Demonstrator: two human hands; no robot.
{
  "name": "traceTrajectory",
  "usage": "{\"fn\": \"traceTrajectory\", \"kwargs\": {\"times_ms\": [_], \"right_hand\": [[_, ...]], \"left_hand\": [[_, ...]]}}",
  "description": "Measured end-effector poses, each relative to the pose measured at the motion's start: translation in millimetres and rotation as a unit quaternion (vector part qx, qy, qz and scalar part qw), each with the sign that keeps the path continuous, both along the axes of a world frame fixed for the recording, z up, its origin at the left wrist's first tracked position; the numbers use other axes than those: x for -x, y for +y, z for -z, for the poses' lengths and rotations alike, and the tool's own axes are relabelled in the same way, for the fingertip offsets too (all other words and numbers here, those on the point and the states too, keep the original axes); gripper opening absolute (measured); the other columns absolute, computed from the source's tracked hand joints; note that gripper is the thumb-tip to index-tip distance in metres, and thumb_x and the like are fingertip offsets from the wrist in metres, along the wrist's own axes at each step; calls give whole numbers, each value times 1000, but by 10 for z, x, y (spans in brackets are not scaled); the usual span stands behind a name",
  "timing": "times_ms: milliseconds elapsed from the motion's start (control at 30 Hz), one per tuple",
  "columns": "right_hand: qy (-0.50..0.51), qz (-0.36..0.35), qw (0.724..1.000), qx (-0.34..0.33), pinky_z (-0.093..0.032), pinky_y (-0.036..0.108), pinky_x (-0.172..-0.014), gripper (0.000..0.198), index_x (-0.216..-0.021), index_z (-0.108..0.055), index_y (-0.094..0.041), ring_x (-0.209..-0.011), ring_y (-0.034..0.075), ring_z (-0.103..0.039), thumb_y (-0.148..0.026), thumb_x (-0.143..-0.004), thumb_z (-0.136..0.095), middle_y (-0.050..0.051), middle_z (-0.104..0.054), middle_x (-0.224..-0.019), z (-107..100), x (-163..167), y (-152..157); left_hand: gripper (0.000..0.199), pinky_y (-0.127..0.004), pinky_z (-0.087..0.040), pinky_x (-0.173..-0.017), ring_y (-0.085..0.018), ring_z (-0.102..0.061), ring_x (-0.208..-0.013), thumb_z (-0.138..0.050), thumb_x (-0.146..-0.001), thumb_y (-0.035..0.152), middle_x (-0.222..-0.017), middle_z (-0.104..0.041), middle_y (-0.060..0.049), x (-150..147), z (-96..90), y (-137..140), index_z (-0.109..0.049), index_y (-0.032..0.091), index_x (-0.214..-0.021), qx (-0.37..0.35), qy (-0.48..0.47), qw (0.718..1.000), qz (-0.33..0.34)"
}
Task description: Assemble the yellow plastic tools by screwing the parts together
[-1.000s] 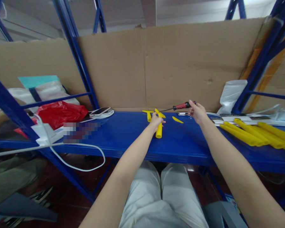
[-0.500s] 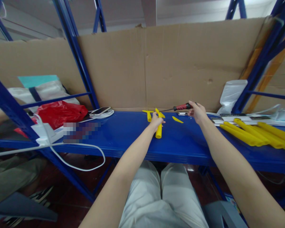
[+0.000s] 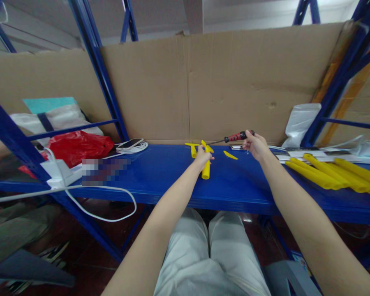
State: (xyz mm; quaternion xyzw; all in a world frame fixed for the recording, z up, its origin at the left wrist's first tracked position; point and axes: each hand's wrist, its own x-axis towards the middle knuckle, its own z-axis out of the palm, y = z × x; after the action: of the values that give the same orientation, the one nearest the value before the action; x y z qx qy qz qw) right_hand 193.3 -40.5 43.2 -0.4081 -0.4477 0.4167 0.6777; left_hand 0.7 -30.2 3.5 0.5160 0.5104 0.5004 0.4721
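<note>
- the yellow tubular piece (image 3: 206,172) sits over the middle of the blue work surface (image 3: 166,187), its round end angled toward the person; whether that end rests on the surface, i cannot tell.
- the left hand (image 3: 202,158) is closed around it near its upper part, the fingers wrapped close to where the tool meets it.
- the screwdriver (image 3: 235,137) comes in from the right, its thin shaft running to the top of the piece; whether the tip is seated in anything is too small to see.
- the right hand (image 3: 256,146) pinches the very end of the red and black handle with its fingertips — a light hold, far back from the tip.
- what could go wrong: with so slight a pinch, the shaft might tilt off line and the tip skid off the plastic, and the left fingers are right there to be jabbed.
- the piece looks smooth and round, so a sideways push could make it twist in the left hand.
- a small pointed yellow piece (image 3: 231,155) lies loose under the tool, and a yellow t-shaped piece (image 3: 193,151) just beyond the left hand — a stray knuckle could knock either.
- farther right, yellow tubes (image 3: 319,176) lie side by side, well apart from the work.
</note>
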Motion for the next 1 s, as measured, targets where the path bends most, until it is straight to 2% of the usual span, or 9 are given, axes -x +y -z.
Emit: {"fn": "traceTrajectory", "kwargs": {"times_ms": [267,567,800,1000], "right_hand": [[6,11,1000,-7,-38,16,-37,31,-73,-47,-19,-33,7,-46,-40,-76,-70,-7,-48,-40,10,16,5],[56,83,993,-57,-29,18,-31,31,-68,-44,-21,-29,6,-36,-37,-73,-70,-11,-37,-35,-20,71,26],[9,127,989,-73,-29,20,-33,26,-66,-46,-20,-30,7,-32,-34,-76,-65,-11,-33,-34,-18,73,25],[-77,132,986,-59,-30,21,-36,26,-66,-48,-20,-33,8,-37,-37,-74,-66,-9,-37,-37,42,74,63]], "left_hand": [[68,-16,-36,-36,-8,-64,-61,-49,-71,-6,-116,-57,-8,-2,-14,-21,-33,22,-131,-2,-2,1000,2],[69,-15,-37,-38,-9,-64,-64,-51,-70,-4,-116,-56,-7,-21,29,7,-34,24,-131,-18,-1,1000,20],[73,-17,-40,-41,-10,-65,-68,-54,-69,-3,-119,-56,-7,-3,26,28,-34,26,-133,-8,2,1000,-4],[73,-16,-39,-41,-11,-65,-67,-52,-68,-4,-115,-60,-6,0,36,45,-33,25,-133,-10,15,1000,4]]}}
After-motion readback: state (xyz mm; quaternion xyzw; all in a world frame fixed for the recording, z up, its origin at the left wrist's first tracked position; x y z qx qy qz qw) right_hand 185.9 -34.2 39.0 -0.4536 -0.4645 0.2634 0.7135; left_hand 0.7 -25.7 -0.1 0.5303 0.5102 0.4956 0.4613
